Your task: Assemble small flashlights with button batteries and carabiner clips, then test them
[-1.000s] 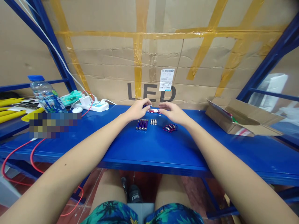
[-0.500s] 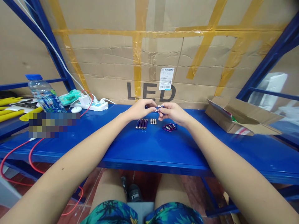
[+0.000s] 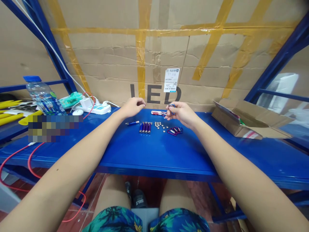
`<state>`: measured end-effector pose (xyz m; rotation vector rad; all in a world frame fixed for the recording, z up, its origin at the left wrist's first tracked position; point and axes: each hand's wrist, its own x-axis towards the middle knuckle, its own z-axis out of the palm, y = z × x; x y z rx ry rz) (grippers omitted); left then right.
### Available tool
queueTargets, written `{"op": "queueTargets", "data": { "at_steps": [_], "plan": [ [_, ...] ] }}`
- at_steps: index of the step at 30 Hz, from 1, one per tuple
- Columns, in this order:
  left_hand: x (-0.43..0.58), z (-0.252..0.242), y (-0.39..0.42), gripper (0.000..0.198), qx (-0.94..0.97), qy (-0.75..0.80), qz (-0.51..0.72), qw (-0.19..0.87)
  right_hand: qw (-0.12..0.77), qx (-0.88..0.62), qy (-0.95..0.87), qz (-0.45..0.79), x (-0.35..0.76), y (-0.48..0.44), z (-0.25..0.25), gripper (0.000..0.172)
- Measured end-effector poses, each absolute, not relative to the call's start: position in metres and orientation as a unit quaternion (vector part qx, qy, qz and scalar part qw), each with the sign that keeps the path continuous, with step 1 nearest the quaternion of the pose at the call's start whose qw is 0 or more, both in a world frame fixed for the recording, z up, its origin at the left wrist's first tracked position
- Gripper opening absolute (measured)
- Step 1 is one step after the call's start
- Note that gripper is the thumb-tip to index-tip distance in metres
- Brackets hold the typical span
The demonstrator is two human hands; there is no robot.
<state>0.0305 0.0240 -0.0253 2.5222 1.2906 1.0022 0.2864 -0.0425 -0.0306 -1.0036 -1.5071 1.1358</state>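
Observation:
My left hand [image 3: 133, 107] hovers over the back of the table with fingers curved and nothing visible between them. My right hand [image 3: 182, 114] pinches a small blue carabiner [image 3: 172, 105]; the fingers partly cover it. Beneath the left hand, a single blue metal tube [image 3: 132, 123] lies on its own. Beside it is a row of blue and purple metal tubes [image 3: 145, 128]. Small round silver button cells [image 3: 158, 124] are spread to the right of that row. Red tubes [image 3: 157, 112] lie behind them, and a cluster of purple-red carabiners [image 3: 175, 130] sits below my right hand.
An open cardboard box [image 3: 238, 124] stands on the right of the blue table [image 3: 154, 151]. To the left are a water bottle [image 3: 44, 96], a white power strip [image 3: 100, 108] and a red cable [image 3: 30, 161]. A large taped carton [image 3: 108, 64] walls off the back.
My hands, earlier together at a small piece, have parted; the left moved left and up. A lone blue tube now lies left of the row. The button cells, formerly a neat grid, are scattered.

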Motion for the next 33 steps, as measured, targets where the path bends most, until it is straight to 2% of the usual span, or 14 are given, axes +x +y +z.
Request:
{"op": "queueTargets", "data": {
  "at_steps": [6, 11, 15, 19, 22, 27, 33],
  "plan": [
    [0.006, -0.020, 0.033, 0.020, 0.856, 0.485, 0.164, 0.068, 0.432, -0.432, -0.632, 0.477, 0.288, -0.041, -0.033, 0.014],
    [-0.003, -0.020, 0.034, 0.028, 0.824, 0.549, 0.034, 0.137, 0.415, -0.431, -0.646, 0.475, 0.289, -0.039, -0.035, 0.012],
    [-0.003, -0.024, 0.033, 0.030, 0.811, 0.553, 0.028, 0.190, 0.394, -0.437, -0.655, 0.474, 0.289, -0.040, -0.034, 0.009],
    [0.002, -0.030, 0.036, 0.019, 0.832, 0.528, 0.028, 0.170, 0.372, -0.457, -0.661, 0.465, 0.288, -0.043, -0.032, 0.012],
    [0.003, -0.034, 0.040, 0.015, 0.843, 0.514, 0.082, 0.137, 0.367, -0.466, -0.662, 0.458, 0.289, -0.043, -0.032, 0.013],
    [0.002, -0.038, 0.045, 0.021, 0.833, 0.500, 0.200, 0.127, 0.373, -0.479, -0.661, 0.442, 0.292, -0.039, -0.033, 0.012],
    [0.016, -0.054, 0.045, 0.021, 0.861, 0.461, 0.177, 0.124, 0.334, -0.561, -0.688, 0.318, 0.297, -0.031, -0.039, 0.010]
  ]
}}
